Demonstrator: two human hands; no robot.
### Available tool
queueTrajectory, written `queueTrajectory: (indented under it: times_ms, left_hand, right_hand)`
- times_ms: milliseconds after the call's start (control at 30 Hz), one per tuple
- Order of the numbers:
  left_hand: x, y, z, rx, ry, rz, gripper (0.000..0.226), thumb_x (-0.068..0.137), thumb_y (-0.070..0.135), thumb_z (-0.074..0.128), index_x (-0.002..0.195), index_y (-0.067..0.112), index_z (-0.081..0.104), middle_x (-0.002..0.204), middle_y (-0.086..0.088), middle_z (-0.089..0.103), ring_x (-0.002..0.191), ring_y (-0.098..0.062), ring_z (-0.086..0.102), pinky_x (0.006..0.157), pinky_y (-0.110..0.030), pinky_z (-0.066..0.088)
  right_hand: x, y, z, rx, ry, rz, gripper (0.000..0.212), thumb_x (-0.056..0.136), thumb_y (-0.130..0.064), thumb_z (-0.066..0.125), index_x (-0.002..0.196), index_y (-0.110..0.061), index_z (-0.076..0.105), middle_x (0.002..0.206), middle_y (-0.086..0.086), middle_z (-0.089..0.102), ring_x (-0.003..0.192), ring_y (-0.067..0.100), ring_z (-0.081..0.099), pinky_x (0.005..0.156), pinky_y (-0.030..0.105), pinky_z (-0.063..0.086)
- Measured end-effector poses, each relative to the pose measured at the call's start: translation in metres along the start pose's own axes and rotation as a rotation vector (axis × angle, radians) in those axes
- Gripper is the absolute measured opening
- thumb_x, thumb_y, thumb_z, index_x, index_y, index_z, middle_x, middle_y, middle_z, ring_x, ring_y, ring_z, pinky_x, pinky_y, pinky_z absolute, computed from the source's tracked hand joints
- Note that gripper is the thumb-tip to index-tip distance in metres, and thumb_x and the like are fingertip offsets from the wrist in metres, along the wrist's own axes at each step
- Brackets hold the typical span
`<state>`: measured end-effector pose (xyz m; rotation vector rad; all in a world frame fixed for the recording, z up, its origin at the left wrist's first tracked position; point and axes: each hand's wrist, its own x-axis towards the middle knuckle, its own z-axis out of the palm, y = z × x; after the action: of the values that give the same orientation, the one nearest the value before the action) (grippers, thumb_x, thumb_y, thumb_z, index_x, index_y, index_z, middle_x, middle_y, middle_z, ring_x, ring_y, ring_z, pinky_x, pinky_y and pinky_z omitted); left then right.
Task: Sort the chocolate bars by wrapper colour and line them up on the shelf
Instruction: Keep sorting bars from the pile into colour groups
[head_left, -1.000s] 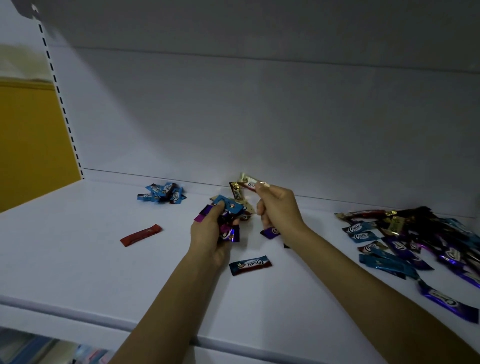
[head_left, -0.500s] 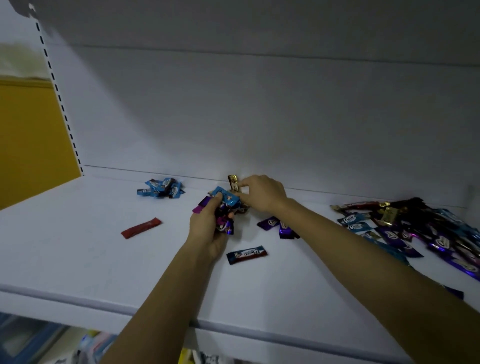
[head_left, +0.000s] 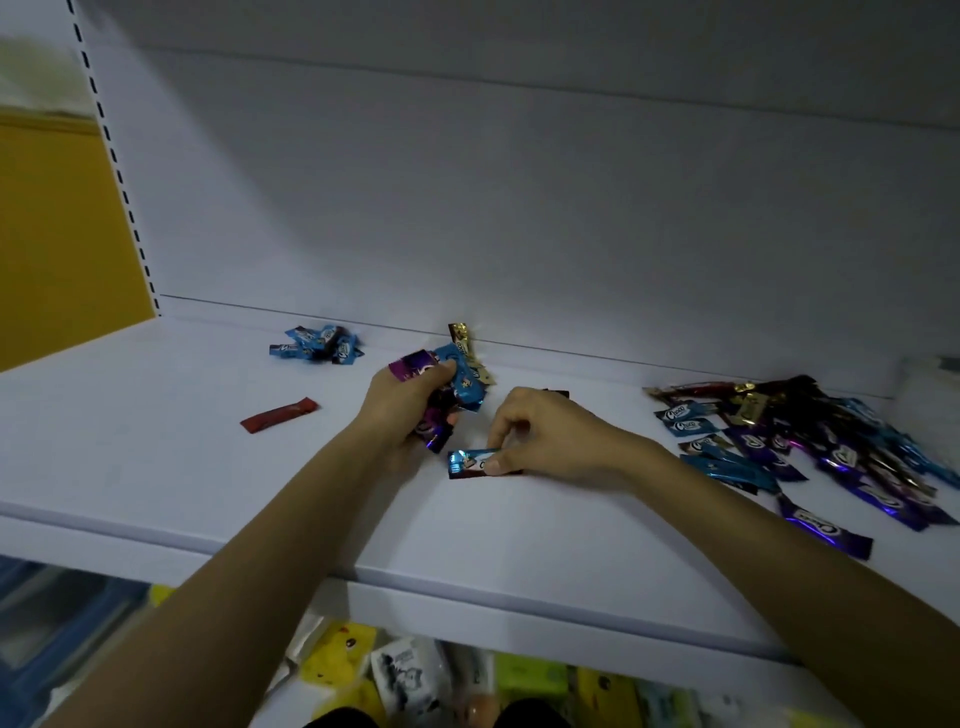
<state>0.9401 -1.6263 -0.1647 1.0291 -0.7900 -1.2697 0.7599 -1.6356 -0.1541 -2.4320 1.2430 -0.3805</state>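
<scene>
The left hand (head_left: 410, 410) grips a bundle (head_left: 457, 384) of purple and blue bars, its fingers curled tight round it and the thumb laid across the top. A gold bar (head_left: 461, 338) sticks up just beyond those fingers, against the back panel; I cannot tell whether it belongs to the bundle. The right hand (head_left: 550, 441) pinches a dark bar (head_left: 470, 464) with a blue end between thumb and forefinger. That bar lies flat on the shelf (head_left: 208, 467), just below the left hand's fingers.

Well left of the left fingers lies a lone red bar (head_left: 279, 414), and beyond it, near the back, a small blue pile (head_left: 317, 345). Well right of the right hand sprawls a heap (head_left: 810, 447) of blue, purple, dark and gold bars, all overlapping. Another dark end (head_left: 558, 394) peeks out just past the right knuckles.

Two blue bars (head_left: 685, 413) at the heap's edge nearest the right hand read "Choco" in white script. A purple bar (head_left: 821, 525) at its front carries similar script, too blurred to read. The pinched bar's label is half hidden under the right fingertips.

A yellow wall (head_left: 52, 234) shows far left, and blurred packets (head_left: 415, 675) lie below the shelf.
</scene>
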Motion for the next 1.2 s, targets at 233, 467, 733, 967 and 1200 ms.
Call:
queueTrajectory:
  times_ms: [233,467,733,967,1200]
  left_hand:
    - [-0.005,0.051,-0.065,0.142,0.138,0.235,0.007,0.087,0.014,0.067,0.092,0.011,0.062,0.071,-0.006,0.071,0.052,-0.012,0.067,0.042,-0.023,0.050]
    - [-0.019,0.052,-0.133,0.290,0.215,0.318,0.005,0.088,0.010,0.064,0.092,0.013,0.063,0.078,-0.005,0.074,0.065,-0.017,0.072,0.046,-0.025,0.054]
    - [-0.009,0.042,-0.152,0.194,0.253,0.287,0.013,0.086,0.017,0.068,0.097,0.012,0.065,0.081,-0.008,0.075,0.068,-0.022,0.072,0.039,-0.024,0.046]
    - [-0.005,0.045,-0.160,0.149,0.200,0.309,0.010,0.088,0.015,0.066,0.098,0.014,0.064,0.084,-0.005,0.075,0.076,-0.023,0.073,0.058,-0.035,0.060]
    - [-0.004,0.042,-0.161,0.338,0.223,0.431,0.007,0.089,0.012,0.066,0.096,0.010,0.065,0.086,-0.013,0.071,0.072,-0.023,0.070,0.061,-0.034,0.057]
  right_hand:
    - [0.027,-0.021,0.006,0.305,0.198,0.097,0.006,0.082,-0.019,0.072,0.087,-0.021,0.070,0.076,-0.001,0.067,0.055,0.005,0.055,0.047,0.020,0.042]
    - [0.102,-0.062,0.031,0.687,0.321,0.160,0.020,0.089,0.007,0.054,0.081,-0.012,0.051,0.071,0.008,0.062,0.048,0.008,0.063,0.046,0.021,0.050]
    - [0.197,-0.085,0.059,0.621,0.418,0.258,0.026,0.089,-0.003,0.054,0.076,-0.023,0.065,0.090,0.007,0.070,0.068,0.015,0.067,0.058,0.027,0.053]
    - [0.218,-0.103,0.065,0.521,0.352,0.146,0.010,0.089,-0.027,0.063,0.095,-0.020,0.068,0.104,0.003,0.066,0.085,0.017,0.064,0.069,0.030,0.054]
    - [0.172,-0.106,0.069,0.864,-0.163,-0.061,0.021,0.074,-0.036,0.078,0.086,-0.019,0.076,0.084,-0.004,0.070,0.063,0.009,0.057,0.051,0.020,0.042]
